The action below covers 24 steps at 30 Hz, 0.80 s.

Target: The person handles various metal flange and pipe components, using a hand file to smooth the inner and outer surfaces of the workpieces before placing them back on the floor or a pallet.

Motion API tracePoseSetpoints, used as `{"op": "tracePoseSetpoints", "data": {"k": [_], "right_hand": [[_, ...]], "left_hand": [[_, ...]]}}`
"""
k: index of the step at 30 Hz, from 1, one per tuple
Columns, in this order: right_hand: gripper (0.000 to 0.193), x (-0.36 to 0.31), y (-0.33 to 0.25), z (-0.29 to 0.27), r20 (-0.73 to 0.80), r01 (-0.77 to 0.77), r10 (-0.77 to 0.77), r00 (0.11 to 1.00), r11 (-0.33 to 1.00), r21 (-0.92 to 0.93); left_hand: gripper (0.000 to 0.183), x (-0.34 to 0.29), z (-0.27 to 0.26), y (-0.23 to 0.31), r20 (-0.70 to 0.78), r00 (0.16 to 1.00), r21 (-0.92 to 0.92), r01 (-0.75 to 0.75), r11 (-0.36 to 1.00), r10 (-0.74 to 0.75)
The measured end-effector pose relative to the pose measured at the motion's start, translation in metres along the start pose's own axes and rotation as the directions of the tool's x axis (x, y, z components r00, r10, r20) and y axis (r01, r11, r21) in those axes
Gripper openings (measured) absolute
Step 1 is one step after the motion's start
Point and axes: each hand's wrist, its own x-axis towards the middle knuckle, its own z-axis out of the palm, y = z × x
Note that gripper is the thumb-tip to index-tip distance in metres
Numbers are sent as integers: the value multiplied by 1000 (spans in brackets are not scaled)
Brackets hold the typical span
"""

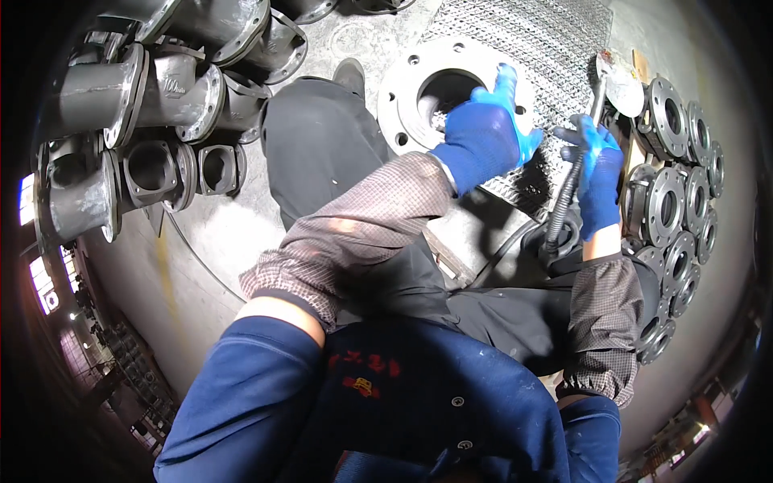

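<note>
A pale round metal flange (394, 101) with bolt holes and a wide central opening lies face up in front of me. My left hand (487, 133), in a blue glove, rests over the flange's right side with its fingers spread. To the right, my right hand (597, 165), also gloved in blue, is closed around a slim tool (599, 97) with a metal neck pointing away from me. A black ribbed hose (564, 197) runs from this tool down toward my lap. The palm hides part of the tool's grip.
Grey flanged pipe bodies (165, 92) are stacked at the left. Several flanged rings (668, 205) stand in rows at the right. Behind the flange lies a patterned metal grating (555, 40). My bent leg (322, 137) is left of the flange; a cable (197, 253) crosses the floor.
</note>
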Motion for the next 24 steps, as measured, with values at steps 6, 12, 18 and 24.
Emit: {"op": "tracePoseSetpoints", "data": {"k": [6,12,18,24], "right_hand": [[33,-16,-8,0,73,-48,58,996,989,-139],[34,-8,5,7,33,-54,67,997,952,-300],[26,8,26,22,74,-69,110,991,902,-425],[27,8,25,32,116,-132,185,976,923,-362]], "left_hand": [[81,-32,16,-22,211,937,140,-310,940,278],[30,-24,-23,-56,-70,918,-174,-397,901,391],[47,-28,-24,-137,275,939,-623,337,706,-206],[44,-41,6,-130,432,861,-884,463,61,-269]]}}
